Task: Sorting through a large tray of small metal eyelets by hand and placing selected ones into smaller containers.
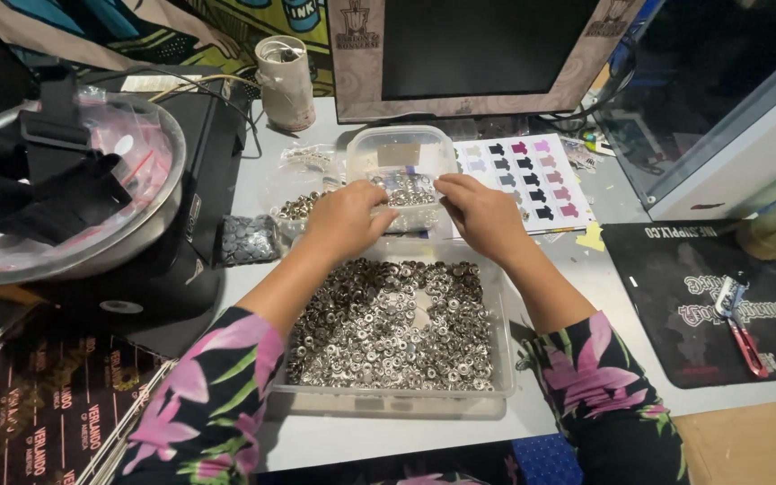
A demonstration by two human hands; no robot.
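Note:
A clear plastic tray (pixel 503 359) lies in front of me, filled with several small silver metal snap parts. Beyond it stands a smaller clear plastic box (pixel 401 148), partly filled with similar silver pieces. My left hand (pixel 345 217) and my right hand (pixel 482 214) hover over the far edge of the tray, just in front of the small box. Both hands are curled, fingertips pinched on a small clear bag of silver pieces (pixel 409 189) between them. Flowered sleeves cover both forearms.
A large metal bowl (pixel 141 238) with black fabric sits at left on a dark machine. A monitor (pixel 478 54), a taped cup (pixel 286 83), a colour chart sheet (pixel 532 180), a black mat (pixel 702 296) with a red-handled tool (pixel 740 330), and small bags of snaps (pixel 249 239) surround the tray.

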